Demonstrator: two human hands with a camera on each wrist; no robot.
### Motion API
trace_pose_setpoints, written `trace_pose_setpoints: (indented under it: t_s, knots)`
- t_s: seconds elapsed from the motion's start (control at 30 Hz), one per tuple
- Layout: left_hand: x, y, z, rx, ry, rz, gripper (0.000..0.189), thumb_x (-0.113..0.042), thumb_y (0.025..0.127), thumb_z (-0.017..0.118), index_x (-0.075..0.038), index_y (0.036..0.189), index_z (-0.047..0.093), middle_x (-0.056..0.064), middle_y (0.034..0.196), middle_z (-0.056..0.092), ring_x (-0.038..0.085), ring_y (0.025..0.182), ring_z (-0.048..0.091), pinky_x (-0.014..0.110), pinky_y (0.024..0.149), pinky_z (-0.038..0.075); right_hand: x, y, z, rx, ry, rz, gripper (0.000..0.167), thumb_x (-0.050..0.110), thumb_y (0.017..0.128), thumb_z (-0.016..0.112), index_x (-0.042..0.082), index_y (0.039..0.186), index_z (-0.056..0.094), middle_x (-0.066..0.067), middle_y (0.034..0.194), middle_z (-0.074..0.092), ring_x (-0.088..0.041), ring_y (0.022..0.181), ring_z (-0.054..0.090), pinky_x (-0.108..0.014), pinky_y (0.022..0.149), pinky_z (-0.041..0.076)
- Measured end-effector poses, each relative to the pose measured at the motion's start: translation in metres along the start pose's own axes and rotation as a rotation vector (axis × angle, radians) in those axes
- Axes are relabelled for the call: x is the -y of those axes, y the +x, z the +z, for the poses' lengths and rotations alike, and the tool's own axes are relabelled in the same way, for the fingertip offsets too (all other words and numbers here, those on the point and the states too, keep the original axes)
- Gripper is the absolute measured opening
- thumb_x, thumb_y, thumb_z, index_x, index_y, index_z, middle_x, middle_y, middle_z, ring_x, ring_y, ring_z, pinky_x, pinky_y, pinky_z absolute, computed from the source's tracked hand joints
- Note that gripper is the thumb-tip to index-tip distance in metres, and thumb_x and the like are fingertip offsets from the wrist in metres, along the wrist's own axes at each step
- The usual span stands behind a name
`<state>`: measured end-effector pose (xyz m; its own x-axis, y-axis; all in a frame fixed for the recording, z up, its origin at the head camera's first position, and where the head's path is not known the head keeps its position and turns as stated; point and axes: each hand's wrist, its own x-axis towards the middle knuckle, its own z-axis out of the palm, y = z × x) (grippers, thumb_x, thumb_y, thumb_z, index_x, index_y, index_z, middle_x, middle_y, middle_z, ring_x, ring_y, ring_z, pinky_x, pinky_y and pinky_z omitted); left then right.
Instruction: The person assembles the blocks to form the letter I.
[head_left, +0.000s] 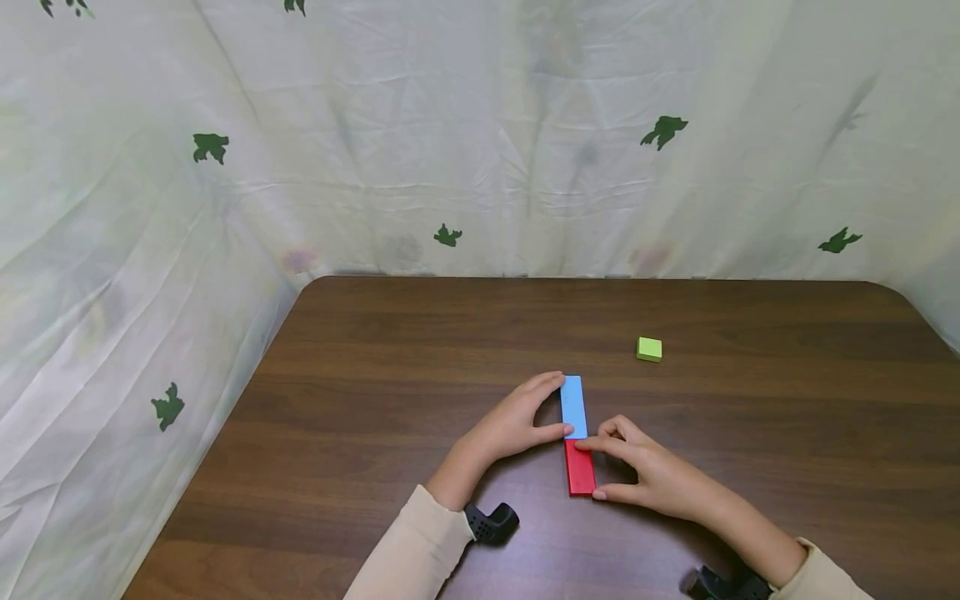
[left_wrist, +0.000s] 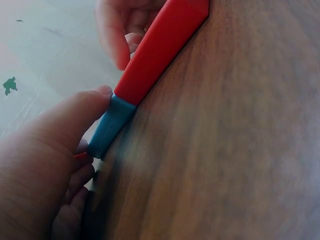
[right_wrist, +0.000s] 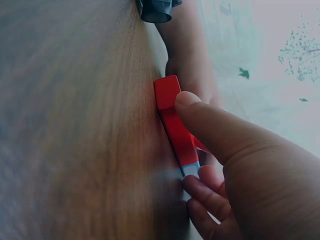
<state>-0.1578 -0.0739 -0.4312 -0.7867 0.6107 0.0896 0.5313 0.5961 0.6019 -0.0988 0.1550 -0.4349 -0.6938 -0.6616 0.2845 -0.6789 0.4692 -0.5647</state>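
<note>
A blue rectangular block (head_left: 573,407) and a red rectangular block (head_left: 580,468) lie end to end in one line on the table. My left hand (head_left: 517,421) holds the blue block from its left side, thumb near the joint and fingertips at the far end. From the right, my right hand (head_left: 648,467) grips the red block, its thumb at the near corner and a forefinger by the joint. In the right wrist view the thumb presses on the red block (right_wrist: 176,127) near its end. A sliver of red shows beside the left fingers in the left wrist view.
A small light-green block (head_left: 649,349) lies farther back, right of the blue one. The brown wooden table (head_left: 360,358) ends at a pale curtain (head_left: 480,150) with green leaf shapes. Each wrist wears a black camera (head_left: 492,524).
</note>
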Motion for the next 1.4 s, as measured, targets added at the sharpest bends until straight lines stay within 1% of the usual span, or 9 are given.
trace_pose_setpoints:
  t_s: [0.1,0.23,0.37,0.47,0.57,0.83,1.13,1.3,1.4]
  knots:
    - [0.0,-0.001,0.0,0.001,-0.005,-0.001,0.07,-0.04,0.084,0.06,-0.008,0.139,0.033,0.004,0.143,0.03,0.018,0.129,0.027,0.034,0.102,0.026,0.0,0.0,0.0,-0.002,0.002,-0.006,0.046,0.035,0.077,0.069,0.022,0.12,0.056,0.011,0.106,0.039,-0.005,0.093,0.043,-0.022,0.074,0.042]
    - [0.002,-0.001,0.001,-0.02,-0.053,-0.025,0.069,-0.043,0.086,0.056,-0.012,0.141,0.029,0.0,0.145,0.024,0.016,0.131,0.023,0.038,0.102,0.025,0.0,-0.001,0.0,0.01,0.007,0.015,0.047,0.038,0.078,0.068,0.023,0.12,0.056,0.012,0.106,0.038,-0.005,0.093,0.043,-0.022,0.074,0.042]
    - [0.005,-0.003,0.004,-0.104,-0.123,-0.018,0.062,-0.039,0.089,0.053,-0.012,0.141,0.031,-0.001,0.144,0.027,0.013,0.13,0.024,0.038,0.102,0.026,-0.001,-0.001,0.0,0.011,0.004,0.024,0.046,0.039,0.078,0.068,0.023,0.119,0.056,0.012,0.106,0.038,-0.005,0.093,0.043,-0.022,0.074,0.042]
    - [0.005,-0.006,0.006,-0.165,-0.139,0.005,0.058,-0.036,0.09,0.052,-0.01,0.139,0.035,0.0,0.142,0.031,0.012,0.129,0.027,0.037,0.102,0.026,-0.001,-0.001,0.0,0.004,0.003,0.014,0.046,0.038,0.078,0.068,0.022,0.119,0.057,0.011,0.106,0.038,-0.005,0.093,0.043,-0.022,0.074,0.042]
    - [0.001,-0.011,0.006,-0.184,-0.13,0.009,0.057,-0.038,0.09,0.051,-0.01,0.138,0.036,0.0,0.141,0.033,0.012,0.128,0.027,0.037,0.101,0.027,-0.002,-0.001,0.0,-0.003,0.001,0.002,0.046,0.037,0.077,0.069,0.021,0.118,0.057,0.011,0.106,0.039,-0.006,0.092,0.043,-0.022,0.074,0.042]
    - [-0.005,-0.019,0.007,-0.156,-0.067,0.021,0.064,-0.043,0.087,0.054,-0.013,0.139,0.035,0.002,0.141,0.033,0.017,0.128,0.028,0.041,0.1,0.028,0.0,-0.001,-0.001,0.003,0.013,0.01,0.047,0.036,0.077,0.07,0.021,0.12,0.056,0.011,0.105,0.039,-0.006,0.093,0.043,-0.022,0.074,0.042]
    - [-0.005,-0.022,0.011,-0.049,0.035,0.053,0.078,-0.052,0.077,0.063,-0.013,0.139,0.035,0.003,0.141,0.032,0.019,0.129,0.025,0.039,0.1,0.028,0.0,-0.001,-0.001,-0.01,0.005,-0.015,0.047,0.035,0.078,0.068,0.018,0.12,0.056,0.009,0.104,0.04,-0.007,0.091,0.044,-0.023,0.073,0.042]
    - [-0.006,-0.022,0.011,-0.031,0.075,0.059,0.081,-0.052,0.074,0.066,-0.011,0.138,0.037,0.005,0.14,0.033,0.02,0.128,0.026,0.038,0.1,0.029,0.001,0.0,0.0,-0.006,0.012,-0.007,0.045,0.035,0.079,0.068,0.018,0.119,0.056,0.008,0.104,0.04,-0.007,0.09,0.043,-0.023,0.072,0.042]
    - [-0.007,-0.022,0.011,-0.026,0.073,0.055,0.081,-0.051,0.073,0.067,-0.011,0.138,0.037,0.005,0.14,0.033,0.02,0.129,0.026,0.037,0.1,0.029,0.001,-0.001,0.0,-0.005,0.011,0.001,0.046,0.036,0.079,0.068,0.019,0.12,0.056,0.008,0.104,0.041,-0.007,0.09,0.043,-0.023,0.072,0.042]
